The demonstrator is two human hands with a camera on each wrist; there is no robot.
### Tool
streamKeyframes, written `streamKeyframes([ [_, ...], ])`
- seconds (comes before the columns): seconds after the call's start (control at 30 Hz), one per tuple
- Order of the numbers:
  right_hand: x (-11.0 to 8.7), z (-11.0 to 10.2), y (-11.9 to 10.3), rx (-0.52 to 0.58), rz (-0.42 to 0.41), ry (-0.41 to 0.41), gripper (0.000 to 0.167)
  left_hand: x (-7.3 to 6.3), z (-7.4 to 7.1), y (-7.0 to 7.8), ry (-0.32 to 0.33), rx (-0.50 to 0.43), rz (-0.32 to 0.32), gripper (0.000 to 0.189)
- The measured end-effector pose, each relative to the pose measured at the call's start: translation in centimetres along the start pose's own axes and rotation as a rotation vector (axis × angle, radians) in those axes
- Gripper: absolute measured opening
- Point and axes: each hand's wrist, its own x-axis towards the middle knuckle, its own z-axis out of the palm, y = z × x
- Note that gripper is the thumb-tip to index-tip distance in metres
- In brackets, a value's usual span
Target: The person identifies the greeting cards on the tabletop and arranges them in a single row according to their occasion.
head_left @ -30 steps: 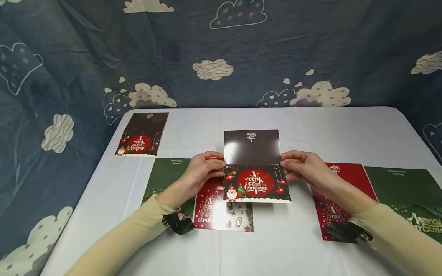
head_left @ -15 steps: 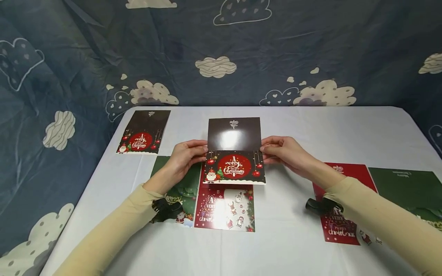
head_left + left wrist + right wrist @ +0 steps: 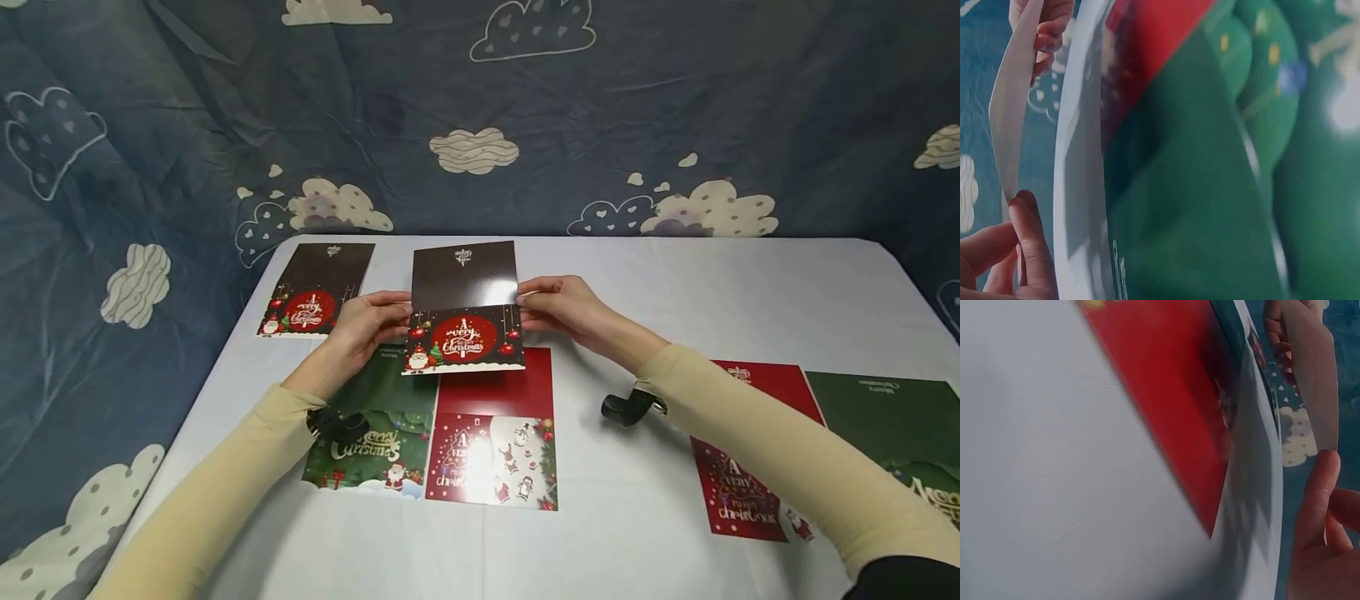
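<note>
A dark Christmas card [image 3: 464, 283], creased across its middle and opened out, is held above the table between both hands. My left hand [image 3: 367, 327] pinches its left edge near the crease, and my right hand [image 3: 566, 308] pinches the right edge at about the same height. The card's pale back [image 3: 1013, 100] shows in the left wrist view, with left fingers [image 3: 1032, 240] on its edge. In the right wrist view, right fingers [image 3: 1316, 494] grip the other edge. Beneath the held card lie a green card [image 3: 375, 450] and a red card [image 3: 495, 450], partly covered by it.
Another dark card [image 3: 318, 283] lies at the back left of the white table [image 3: 622, 500]. To the right lie a second red card [image 3: 738, 492] and a second green card [image 3: 870, 417], partly hidden by my right sleeve. A cloud-patterned cloth [image 3: 525, 100] hangs behind the table.
Both hands have carried the dark card left and farther back, toward the other dark card. More of the red card below is uncovered. The cards on the table stay in place.
</note>
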Motion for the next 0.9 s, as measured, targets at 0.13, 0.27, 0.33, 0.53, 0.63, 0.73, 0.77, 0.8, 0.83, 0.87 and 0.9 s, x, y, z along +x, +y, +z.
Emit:
streamKeyframes([
  [0.13, 1.6, 1.4, -0.3, 0.021, 0.003, 0.007, 0.032, 0.6, -1.4, 0.5, 0.040, 0.007, -0.001, 0.043],
  [0.27, 3.2, 3.0, -0.6, 0.037, -0.013, 0.029, 0.032, 1.3, -2.8, 1.1, 0.094, 0.025, -0.003, 0.046],
  [0.33, 4.0, 3.8, -0.6, 0.039, -0.040, 0.041, 0.032, 1.7, -3.5, 1.5, 0.114, 0.034, -0.001, 0.046],
  [0.53, 6.1, 5.8, -1.0, 0.010, -0.092, 0.051, 0.020, 2.8, -5.3, 2.5, 0.141, 0.078, 0.036, 0.043],
  [0.63, 7.0, 6.4, -1.2, -0.011, -0.083, 0.054, 0.019, 3.3, -6.0, 2.9, 0.150, 0.096, 0.060, 0.040],
  [0.73, 7.8, 6.7, -1.2, -0.029, -0.075, 0.062, 0.022, 3.8, -6.4, 3.2, 0.161, 0.109, 0.082, 0.036],
  [0.77, 8.0, 6.8, -1.2, -0.036, -0.072, 0.065, 0.023, 4.0, -6.5, 3.2, 0.163, 0.118, 0.086, 0.035],
  [0.8, 8.3, 6.9, -1.1, -0.045, -0.068, 0.066, 0.023, 4.2, -6.5, 3.2, 0.166, 0.123, 0.088, 0.034],
  [0.83, 8.5, 7.0, -1.1, -0.058, -0.065, 0.065, 0.023, 4.3, -6.6, 3.2, 0.171, 0.128, 0.087, 0.033],
  [0.87, 8.7, 7.0, -1.0, -0.070, -0.061, 0.064, 0.024, 4.5, -6.7, 3.1, 0.176, 0.142, 0.085, 0.033],
  [0.9, 8.8, 7.1, -0.9, -0.083, -0.053, 0.063, 0.024, 4.6, -6.8, 3.1, 0.174, 0.164, 0.081, 0.033],
])
